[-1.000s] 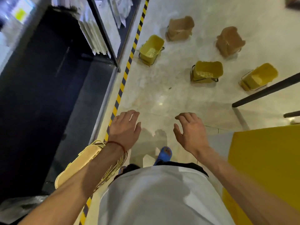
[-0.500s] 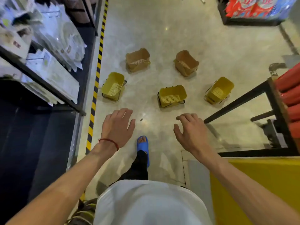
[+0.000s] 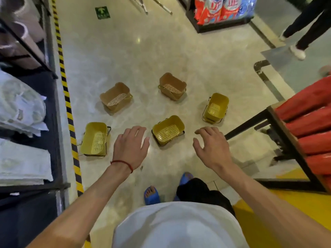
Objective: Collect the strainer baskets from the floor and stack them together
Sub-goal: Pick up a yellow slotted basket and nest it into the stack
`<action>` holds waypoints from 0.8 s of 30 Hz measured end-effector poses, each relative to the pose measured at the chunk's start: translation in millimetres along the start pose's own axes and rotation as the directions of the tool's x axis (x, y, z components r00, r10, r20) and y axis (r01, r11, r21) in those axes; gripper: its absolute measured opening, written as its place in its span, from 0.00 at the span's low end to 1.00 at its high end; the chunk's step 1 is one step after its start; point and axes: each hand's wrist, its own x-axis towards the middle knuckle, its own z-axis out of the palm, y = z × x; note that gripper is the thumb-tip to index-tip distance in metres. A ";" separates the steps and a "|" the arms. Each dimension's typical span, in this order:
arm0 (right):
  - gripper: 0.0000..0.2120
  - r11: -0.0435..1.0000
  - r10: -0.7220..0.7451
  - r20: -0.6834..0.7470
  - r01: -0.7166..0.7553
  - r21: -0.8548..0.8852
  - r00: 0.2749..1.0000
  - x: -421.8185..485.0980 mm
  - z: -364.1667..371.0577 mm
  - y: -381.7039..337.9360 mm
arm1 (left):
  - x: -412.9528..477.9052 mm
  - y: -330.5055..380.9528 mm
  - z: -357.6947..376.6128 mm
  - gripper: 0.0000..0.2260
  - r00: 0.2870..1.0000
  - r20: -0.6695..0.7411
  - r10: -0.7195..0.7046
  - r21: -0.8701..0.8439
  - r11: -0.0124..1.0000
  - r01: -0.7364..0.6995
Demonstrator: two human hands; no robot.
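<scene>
Several strainer baskets lie tipped on the pale floor. A yellow basket [image 3: 168,130] lies between my hands, another yellow basket [image 3: 95,139] is at the left by the striped line, and a third yellow basket [image 3: 215,107] sits at the right. Two brown ones lie farther off: a brown basket [image 3: 116,97] at the left and a brown basket [image 3: 172,86] at the right. My left hand [image 3: 130,148], with a red cord on its wrist, hovers open above the floor. My right hand [image 3: 211,147] is open too. Neither touches a basket.
A black-and-yellow striped line [image 3: 67,102] borders shelving [image 3: 26,122] with packaged goods on the left. A black-framed rack with red rolls [image 3: 308,133] stands at the right. A display of detergent bags [image 3: 223,9] is at the back. Another person's legs [image 3: 304,29] are top right.
The view has swung up and forward, and the baskets now appear closer to my hands. Both hands stay open and empty. My feet have stepped forward.
</scene>
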 end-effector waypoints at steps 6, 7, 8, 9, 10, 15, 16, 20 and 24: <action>0.12 0.999 -0.016 0.031 0.015 0.032 0.999 85.3 24.1 35.6 | 79.8 -0.7 33.0 0.15 0.997 0.056 -0.059 0.016 0.998 0.059; 0.12 0.999 -0.024 0.040 0.022 0.031 0.999 101.8 30.6 43.3 | 93.3 1.9 40.9 0.15 0.995 0.068 -0.077 0.022 0.997 0.075; 0.12 0.999 -0.036 0.054 0.035 0.029 0.998 118.5 38.2 52.1 | 106.3 5.3 49.3 0.16 0.992 0.080 -0.096 0.030 0.995 0.094; 0.12 0.998 -0.052 0.075 0.050 0.031 0.996 135.8 46.2 61.3 | 119.6 8.8 57.8 0.17 0.989 0.091 -0.118 0.037 0.993 0.115; 0.12 0.997 -0.071 0.101 0.068 0.034 0.992 153.2 53.9 70.6 | 132.1 13.0 65.3 0.17 0.985 0.097 -0.145 0.036 0.989 0.142; 0.13 0.991 -0.126 0.219 0.111 0.079 0.968 230.6 84.0 114.6 | 179.4 35.0 103.6 0.16 0.953 0.103 -0.283 0.001 0.959 0.285; 0.13 0.990 -0.130 0.239 0.111 0.091 0.962 242.9 90.1 121.6 | 186.2 36.0 112.4 0.16 0.944 0.104 -0.313 0.000 0.949 0.315; 0.13 0.988 -0.137 0.310 0.108 0.109 0.941 278.6 126.9 143.3 | 207.9 30.4 150.5 0.17 0.901 0.112 -0.420 0.005 0.907 0.422; 0.13 0.989 -0.114 0.360 0.072 0.127 0.926 296.5 173.1 157.7 | 224.6 24.7 189.0 0.16 0.860 0.142 -0.490 0.008 0.869 0.494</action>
